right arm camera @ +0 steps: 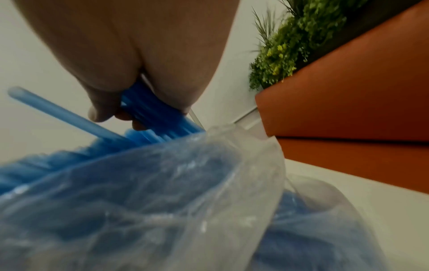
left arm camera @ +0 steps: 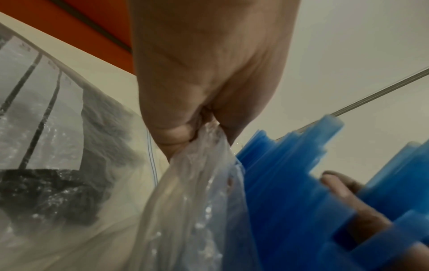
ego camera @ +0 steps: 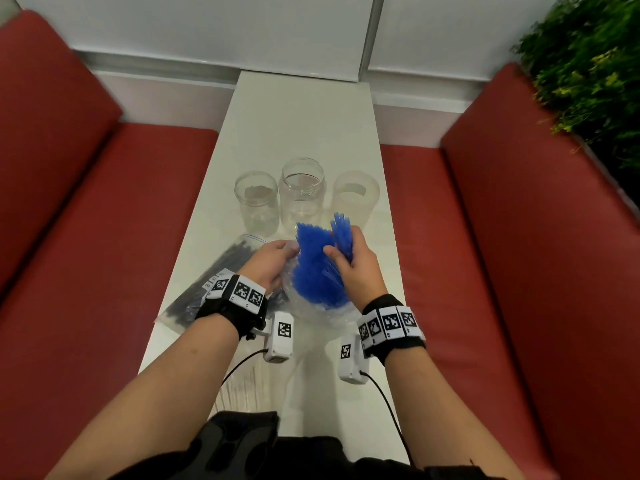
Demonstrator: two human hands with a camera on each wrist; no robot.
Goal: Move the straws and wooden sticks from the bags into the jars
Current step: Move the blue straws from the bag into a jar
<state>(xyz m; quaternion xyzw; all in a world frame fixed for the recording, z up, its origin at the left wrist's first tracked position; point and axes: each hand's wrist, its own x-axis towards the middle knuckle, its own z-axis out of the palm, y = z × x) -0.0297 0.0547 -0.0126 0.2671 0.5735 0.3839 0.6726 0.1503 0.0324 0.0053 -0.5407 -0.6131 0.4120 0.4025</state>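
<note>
Head view only: narrow white table (ego camera: 304, 109) between two red benches (ego camera: 86, 216), greenery (ego camera: 588, 64) far right. Far half of the tabletop lies bare; the benches run close along both long edges.

Three clear jars (ego camera: 303, 192) in a row mid-table, mouths up. Left of the hands, a bag of dark straws (ego camera: 214, 271) lies flat, one corner over the table's left edge. Near edge: pale thin sticks (ego camera: 242, 386), faint, partly behind the left forearm.

Clear bag (ego camera: 311, 306) stands between the hands, blue straws (ego camera: 318, 265) fanning out of its mouth, just in front of the jars.

Left wrist view: left hand (left arm camera: 209, 82) pinches the bunched bag rim between thumb and fingers. Right wrist view: right hand (right arm camera: 130, 60) closed around a small bundle of blue straws, one stray straw jutting left. Bag bottom blurred, contents hard to make out.
</note>
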